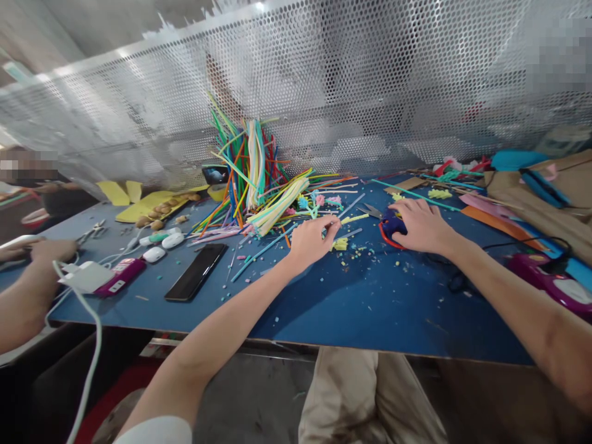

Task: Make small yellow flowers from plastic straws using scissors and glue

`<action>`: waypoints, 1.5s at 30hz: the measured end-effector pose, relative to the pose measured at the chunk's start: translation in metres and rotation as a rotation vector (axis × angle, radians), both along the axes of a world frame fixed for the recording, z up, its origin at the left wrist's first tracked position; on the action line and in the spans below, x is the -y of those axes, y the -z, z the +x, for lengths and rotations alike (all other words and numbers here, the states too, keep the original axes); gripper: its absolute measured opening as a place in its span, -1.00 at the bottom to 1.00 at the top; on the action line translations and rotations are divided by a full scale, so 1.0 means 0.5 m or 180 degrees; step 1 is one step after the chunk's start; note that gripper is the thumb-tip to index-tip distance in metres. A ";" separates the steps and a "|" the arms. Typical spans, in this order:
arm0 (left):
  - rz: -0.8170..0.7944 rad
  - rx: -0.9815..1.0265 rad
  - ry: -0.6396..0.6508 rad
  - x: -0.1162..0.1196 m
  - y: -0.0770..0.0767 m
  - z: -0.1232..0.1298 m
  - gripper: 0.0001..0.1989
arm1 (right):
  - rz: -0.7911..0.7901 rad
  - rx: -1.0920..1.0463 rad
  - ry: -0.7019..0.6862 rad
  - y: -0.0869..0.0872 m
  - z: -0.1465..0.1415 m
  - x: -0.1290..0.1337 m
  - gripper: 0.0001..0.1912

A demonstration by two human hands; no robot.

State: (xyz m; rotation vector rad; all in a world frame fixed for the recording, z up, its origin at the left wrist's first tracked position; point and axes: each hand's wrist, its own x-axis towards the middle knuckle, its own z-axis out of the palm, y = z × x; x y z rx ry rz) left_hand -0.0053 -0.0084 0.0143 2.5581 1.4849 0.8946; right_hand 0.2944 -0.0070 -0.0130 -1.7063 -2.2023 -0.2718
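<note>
My left hand (311,244) is over the middle of the table, thumb and index finger pinched together. What lies in the pinch is too small to make out; a thin yellow strip (355,219) shows right at its fingertips. To the right, my right hand (420,226) curls over the blue and red handles of a pair of scissors (391,229), their grey blades pointing left. A yellow fuzzy piece (340,245) lies just below my left fingertips. Small pink and blue fuzzy shapes (319,201) sit behind that hand, and tiny cut scraps are scattered around.
Bundles of coloured fuzzy sticks (256,166) stand and lie against a perforated metal screen (370,92). A black phone (196,272), a purple power strip (121,275) and white cables are on the left. Another person's hand (53,251) is at far left. Brown paper (522,191) lies right.
</note>
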 end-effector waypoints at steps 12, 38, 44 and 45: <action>-0.0010 -0.0086 0.0349 0.012 0.000 0.005 -0.76 | 0.0369 -0.1044 -0.1201 -0.026 -0.080 0.033 -0.70; 0.0331 -0.0075 0.0620 -0.015 0.013 -0.005 -0.73 | 0.0679 -0.0956 -0.0744 -0.030 -0.092 0.037 -0.67; 0.0358 -0.0110 0.0442 -0.025 0.012 -0.010 -0.72 | 0.0767 -0.0289 -0.1598 -0.020 -0.128 0.049 -0.72; 0.0349 -0.0108 0.0437 -0.025 0.012 -0.010 -0.71 | 0.0638 -0.0119 -0.1849 -0.012 -0.138 0.050 -0.73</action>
